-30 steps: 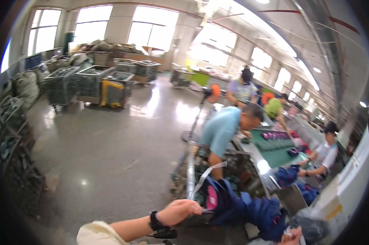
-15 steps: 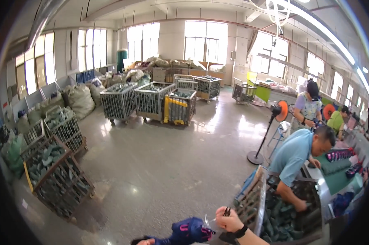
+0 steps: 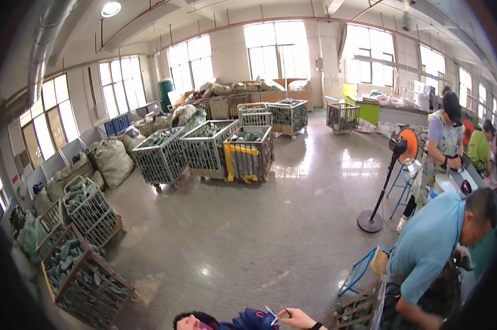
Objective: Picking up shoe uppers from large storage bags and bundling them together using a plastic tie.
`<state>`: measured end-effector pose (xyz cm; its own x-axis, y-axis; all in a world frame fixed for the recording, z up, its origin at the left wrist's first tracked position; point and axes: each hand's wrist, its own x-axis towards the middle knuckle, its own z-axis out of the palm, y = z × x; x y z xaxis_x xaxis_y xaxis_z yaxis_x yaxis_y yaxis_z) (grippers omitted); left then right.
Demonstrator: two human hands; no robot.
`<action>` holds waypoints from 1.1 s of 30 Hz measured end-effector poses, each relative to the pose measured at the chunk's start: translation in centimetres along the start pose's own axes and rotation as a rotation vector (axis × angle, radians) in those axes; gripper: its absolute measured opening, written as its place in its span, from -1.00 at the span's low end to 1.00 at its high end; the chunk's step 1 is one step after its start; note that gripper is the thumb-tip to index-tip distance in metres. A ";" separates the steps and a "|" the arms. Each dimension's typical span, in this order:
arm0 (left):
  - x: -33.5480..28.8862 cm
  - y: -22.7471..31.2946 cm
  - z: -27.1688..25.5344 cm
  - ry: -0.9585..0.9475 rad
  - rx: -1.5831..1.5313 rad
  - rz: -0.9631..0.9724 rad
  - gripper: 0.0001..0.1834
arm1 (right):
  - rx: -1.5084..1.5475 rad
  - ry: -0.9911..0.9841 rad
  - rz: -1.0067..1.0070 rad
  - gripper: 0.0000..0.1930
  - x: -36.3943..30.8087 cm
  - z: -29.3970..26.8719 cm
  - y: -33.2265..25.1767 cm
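At the lower edge, my left hand (image 3: 189, 323) is closed on a dark blue shoe upper with pink trim (image 3: 249, 319), which the frame partly cuts off. To its right my right hand (image 3: 297, 319) is closed round a small dark pair of snips (image 3: 287, 313), partly covered by the fingers. White thread or lace (image 3: 271, 314) shows between the upper and the fingertips. A dark band circles my right wrist.
Right of me a co-worker in a blue shirt (image 3: 429, 242) leans over a cart (image 3: 379, 302) of green shoe lasts. A pedestal fan (image 3: 376, 212) stands beyond. Carts of lasts (image 3: 83, 275) and sacks (image 3: 112, 162) line the left; more carts (image 3: 207, 148) stand further back.
The view has shifted so my hands sit lower in it. The right hand is lower and slightly left. The co-worker in blue has raised a green last in one hand.
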<state>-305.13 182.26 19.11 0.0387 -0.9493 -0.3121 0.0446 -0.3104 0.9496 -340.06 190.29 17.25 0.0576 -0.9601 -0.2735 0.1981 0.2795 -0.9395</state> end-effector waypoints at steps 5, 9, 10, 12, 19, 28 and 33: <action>11.4 -7.0 0.0 0.087 0.019 -0.070 -0.82 | -0.867 0.038 -0.059 -0.77 6.8 -7.8 4.2; 17.8 -9.0 5.0 0.029 -0.036 -0.423 -0.87 | -1.058 -0.052 0.158 -0.76 12.6 -13.7 4.8; 20.4 -9.6 6.2 -0.055 -0.054 -0.515 -0.89 | -1.132 -0.048 0.176 -0.76 14.0 -15.0 4.8; 27.0 -13.4 8.3 -0.464 0.856 0.250 -0.88 | -1.116 -0.102 0.206 -0.76 17.1 -17.6 4.1; 46.5 -2.8 36.4 -0.621 0.332 -0.306 -0.73 | -1.117 0.157 0.108 -0.75 28.7 -30.0 -5.8; 61.9 4.0 62.7 -0.622 0.291 -0.146 -0.77 | 0.259 0.878 0.099 -0.87 37.6 -46.7 -9.9; 70.8 1.9 66.0 -0.406 0.365 -0.313 -0.83 | 0.529 0.790 -0.077 -0.82 46.2 -57.6 -15.8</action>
<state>-368.21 111.11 0.87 -0.3064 -0.7317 -0.6089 -0.3539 -0.5063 0.7864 -396.91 141.48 7.59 -0.6131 -0.6444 -0.4570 0.6021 -0.0067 -0.7984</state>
